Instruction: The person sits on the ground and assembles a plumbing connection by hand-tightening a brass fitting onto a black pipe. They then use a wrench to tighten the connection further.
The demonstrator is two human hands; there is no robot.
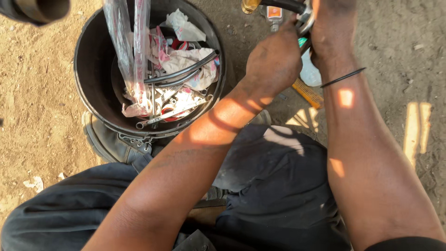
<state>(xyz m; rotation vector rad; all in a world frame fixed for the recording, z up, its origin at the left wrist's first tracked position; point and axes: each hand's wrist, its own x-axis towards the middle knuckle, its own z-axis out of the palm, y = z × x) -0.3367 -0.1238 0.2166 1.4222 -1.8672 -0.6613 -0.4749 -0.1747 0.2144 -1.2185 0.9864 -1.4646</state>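
Observation:
Both my hands work at the top edge of the head view. My left hand (274, 58) is closed around a small metal part, a ring-shaped clamp (305, 19), where a black hose (283, 4) with a brass fitting (250, 5) ends. My right hand (332, 28) grips the same assembly from the right; its fingers are cut off by the frame. A thin black band (344, 77) circles my right wrist.
A black bucket (90, 69) at upper left holds spanners, black hose pieces, rags and plastic wrap. A yellow comb-like tool (307, 94) and a small bottle (274, 16) lie on the sandy ground. My dark trousers and a boot (109, 144) fill the bottom.

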